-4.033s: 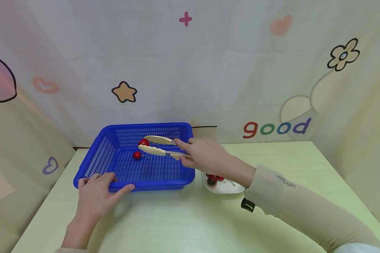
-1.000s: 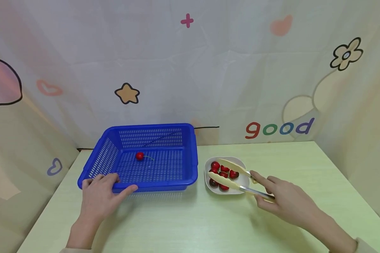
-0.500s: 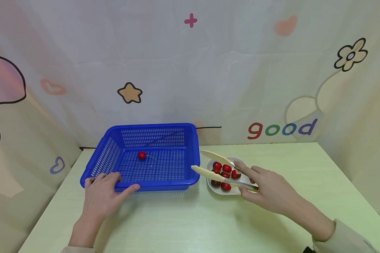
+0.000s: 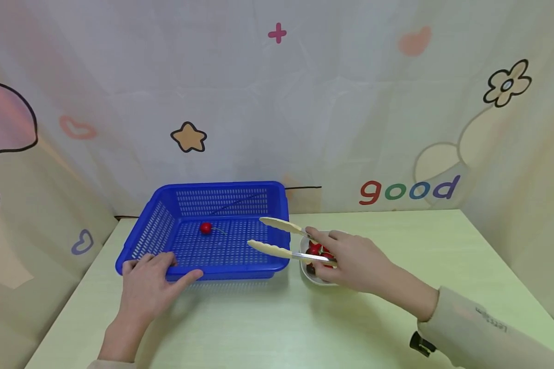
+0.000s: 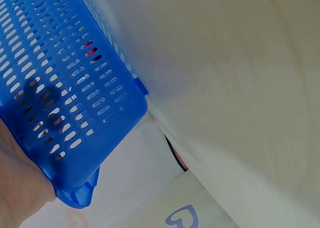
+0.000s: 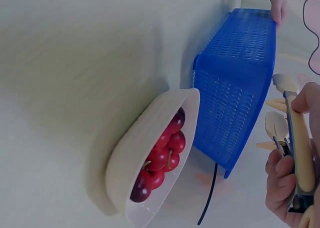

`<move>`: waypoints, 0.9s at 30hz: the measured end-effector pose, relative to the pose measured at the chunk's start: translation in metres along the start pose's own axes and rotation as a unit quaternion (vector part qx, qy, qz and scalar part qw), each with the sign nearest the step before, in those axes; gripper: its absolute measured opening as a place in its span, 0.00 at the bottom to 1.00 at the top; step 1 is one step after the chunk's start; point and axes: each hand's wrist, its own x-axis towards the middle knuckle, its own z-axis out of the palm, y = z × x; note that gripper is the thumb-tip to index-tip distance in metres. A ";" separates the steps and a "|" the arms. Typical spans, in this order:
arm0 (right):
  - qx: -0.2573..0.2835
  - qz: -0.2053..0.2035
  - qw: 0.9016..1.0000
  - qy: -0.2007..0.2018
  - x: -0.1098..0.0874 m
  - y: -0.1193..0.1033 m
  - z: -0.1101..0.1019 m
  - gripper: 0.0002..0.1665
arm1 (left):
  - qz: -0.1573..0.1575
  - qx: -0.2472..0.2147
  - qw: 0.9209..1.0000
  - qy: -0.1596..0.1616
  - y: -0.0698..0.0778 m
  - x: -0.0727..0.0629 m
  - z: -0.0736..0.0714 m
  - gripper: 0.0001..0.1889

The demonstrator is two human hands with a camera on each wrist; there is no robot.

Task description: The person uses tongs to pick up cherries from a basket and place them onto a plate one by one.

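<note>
My left hand (image 4: pixel 147 287) grips the near rim of a blue plastic basket (image 4: pixel 226 267), fingers curled over the edge at its left part. One red cherry (image 4: pixel 205 228) with a green stem lies on the basket floor. In my right hand (image 4: pixel 355 259) is a pair of tongs (image 4: pixel 300 254) with cream tips and metal arms. The tips stand apart with nothing between them, above the basket's right side. Under that hand, partly hidden, sits a white dish (image 4: pixel 307 277). The right wrist view shows several dark red cherries (image 6: pixel 157 159) heaped in it.
The pale green tabletop (image 4: pixel 258 328) runs in front of the basket and dish. Behind stands a printed cloth backdrop (image 4: pixel 240 92), with further cloth at both sides. The dish is close to the basket's right wall.
Over four seconds, a cherry near the tongs in the basket is no longer seen. The tongs went right to the dish, then came back left, spread. The left hand stays on the rim.
</note>
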 end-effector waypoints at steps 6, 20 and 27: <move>-0.035 -0.033 0.999 -0.005 0.024 -0.011 -0.004 0.36 | -0.001 0.000 1.000 -0.003 0.000 0.001 -0.001 0.38; -0.046 -0.008 0.996 -0.075 0.077 -0.029 -0.004 0.40 | 0.005 0.016 1.000 -0.015 0.001 0.000 -0.004 0.40; -0.061 0.002 0.993 -0.101 0.103 -0.041 0.001 0.40 | 0.014 0.018 1.000 -0.018 0.001 0.000 -0.004 0.38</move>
